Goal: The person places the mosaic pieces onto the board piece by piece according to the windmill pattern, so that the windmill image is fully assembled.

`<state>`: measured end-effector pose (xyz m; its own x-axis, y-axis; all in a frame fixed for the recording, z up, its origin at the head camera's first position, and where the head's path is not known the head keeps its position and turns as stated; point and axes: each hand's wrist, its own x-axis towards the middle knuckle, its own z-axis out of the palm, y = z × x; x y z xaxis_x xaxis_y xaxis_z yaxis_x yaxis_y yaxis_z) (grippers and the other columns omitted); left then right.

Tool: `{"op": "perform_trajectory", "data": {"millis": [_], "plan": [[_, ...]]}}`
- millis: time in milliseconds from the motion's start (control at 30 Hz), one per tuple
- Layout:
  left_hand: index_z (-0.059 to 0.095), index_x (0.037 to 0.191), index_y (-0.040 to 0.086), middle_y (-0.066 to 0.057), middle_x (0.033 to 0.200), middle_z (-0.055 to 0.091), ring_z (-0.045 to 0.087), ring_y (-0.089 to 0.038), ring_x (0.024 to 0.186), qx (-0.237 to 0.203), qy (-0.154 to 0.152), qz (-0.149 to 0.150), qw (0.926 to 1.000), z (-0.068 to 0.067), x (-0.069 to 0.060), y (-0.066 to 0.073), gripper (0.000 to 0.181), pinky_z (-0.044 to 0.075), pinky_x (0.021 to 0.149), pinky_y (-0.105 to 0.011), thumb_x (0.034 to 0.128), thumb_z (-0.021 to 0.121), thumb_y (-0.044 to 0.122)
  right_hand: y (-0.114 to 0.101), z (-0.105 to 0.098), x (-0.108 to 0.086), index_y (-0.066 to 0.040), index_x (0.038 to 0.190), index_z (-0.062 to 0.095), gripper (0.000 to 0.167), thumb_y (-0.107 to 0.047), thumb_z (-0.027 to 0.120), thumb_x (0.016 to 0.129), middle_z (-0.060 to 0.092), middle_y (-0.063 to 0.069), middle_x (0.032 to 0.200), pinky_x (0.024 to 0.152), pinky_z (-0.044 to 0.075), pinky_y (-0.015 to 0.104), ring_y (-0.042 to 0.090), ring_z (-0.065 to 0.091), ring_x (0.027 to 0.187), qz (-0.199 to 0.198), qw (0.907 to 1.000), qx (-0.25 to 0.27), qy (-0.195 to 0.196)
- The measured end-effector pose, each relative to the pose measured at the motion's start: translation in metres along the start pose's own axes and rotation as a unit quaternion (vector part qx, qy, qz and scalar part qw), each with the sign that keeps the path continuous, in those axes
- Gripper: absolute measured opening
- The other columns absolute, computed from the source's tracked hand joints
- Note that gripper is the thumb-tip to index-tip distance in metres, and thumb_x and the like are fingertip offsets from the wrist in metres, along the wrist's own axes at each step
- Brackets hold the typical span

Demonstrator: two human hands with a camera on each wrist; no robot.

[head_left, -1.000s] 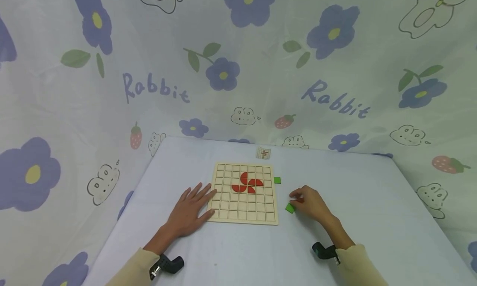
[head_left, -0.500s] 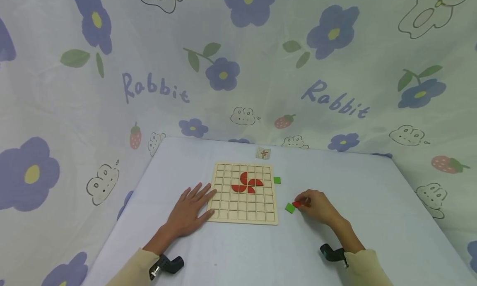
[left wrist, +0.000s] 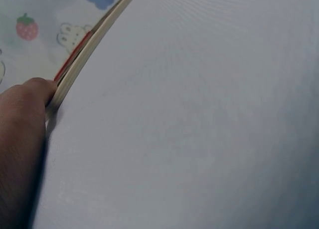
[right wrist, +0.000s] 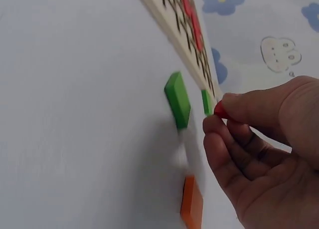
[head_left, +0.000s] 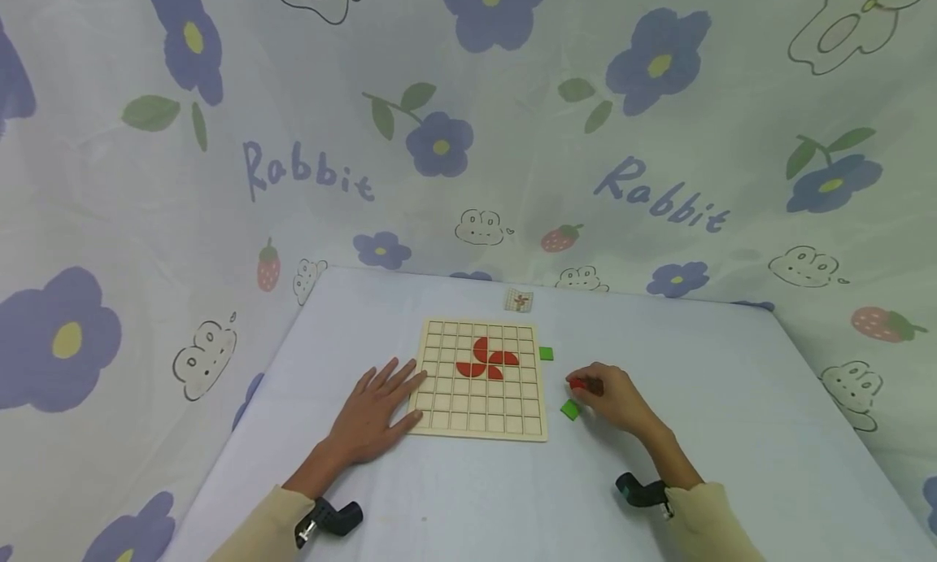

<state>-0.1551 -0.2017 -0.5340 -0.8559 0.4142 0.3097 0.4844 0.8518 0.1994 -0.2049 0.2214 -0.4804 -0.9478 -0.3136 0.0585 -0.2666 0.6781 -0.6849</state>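
Observation:
A wooden grid board (head_left: 479, 422) lies flat on the white table, with red pieces (head_left: 472, 370) forming a pinwheel in its cells. My left hand (head_left: 369, 416) is spread out, its fingertips resting on the board's left edge. In the left wrist view, the thumb (left wrist: 37, 92) touches the board's rim (left wrist: 75, 69). To the right of the board, my right hand (head_left: 613, 398) pinches a small red piece (right wrist: 219, 110) between thumb and fingers, above the table. Close below those fingers lies a green square tile (head_left: 570, 409). The fingers partly cover the red piece.
Another green tile (head_left: 546, 354) lies against the board's right side. An orange piece (right wrist: 192, 204) shows below the right hand in the wrist view. Behind the board is a small card (head_left: 519, 300) with a pinwheel picture. A patterned cloth (head_left: 512, 139) hangs at the back.
My right hand first drew back to the right with the red piece, then came forward and left again, lifting it past the green tile. The left hand stays on the board.

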Motion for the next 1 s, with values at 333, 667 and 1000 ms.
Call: {"op": "perform_trajectory", "data": {"millis": [333,667,1000], "plan": [[0.042,0.151,0.021,-0.004,0.158,0.032,0.023,-0.031,0.146,-0.003,-0.001,0.0,1.0,-0.001,0.0,0.0,0.063,0.017,0.115,-0.055,0.0984,0.045,0.055,-0.024,0.019,0.02,-0.007,0.095,0.072,0.011,-0.008,0.077,0.085,0.072,0.006,0.096,0.072,0.056,0.029,0.022,0.066,0.084,0.05,0.9818,0.178,0.04],[0.041,0.152,0.021,-0.003,0.158,0.031,0.02,-0.029,0.147,0.0,-0.009,-0.004,1.0,0.0,0.0,0.001,0.064,0.015,0.116,-0.053,0.0988,0.043,0.056,-0.051,0.034,0.035,-0.002,0.103,0.07,0.021,-0.01,0.078,0.085,0.069,0.011,0.097,0.08,0.058,0.041,0.028,0.069,0.087,0.067,0.9555,0.275,0.084],[0.041,0.152,0.021,-0.003,0.158,0.031,0.021,-0.03,0.146,-0.003,-0.006,-0.004,1.0,0.0,0.0,0.0,0.063,0.015,0.116,-0.054,0.0986,0.044,0.056,-0.064,0.043,0.038,0.001,0.105,0.072,0.018,-0.006,0.073,0.089,0.07,0.01,0.1,0.079,0.057,0.032,0.026,0.067,0.089,0.03,0.9567,0.277,0.083]]}}
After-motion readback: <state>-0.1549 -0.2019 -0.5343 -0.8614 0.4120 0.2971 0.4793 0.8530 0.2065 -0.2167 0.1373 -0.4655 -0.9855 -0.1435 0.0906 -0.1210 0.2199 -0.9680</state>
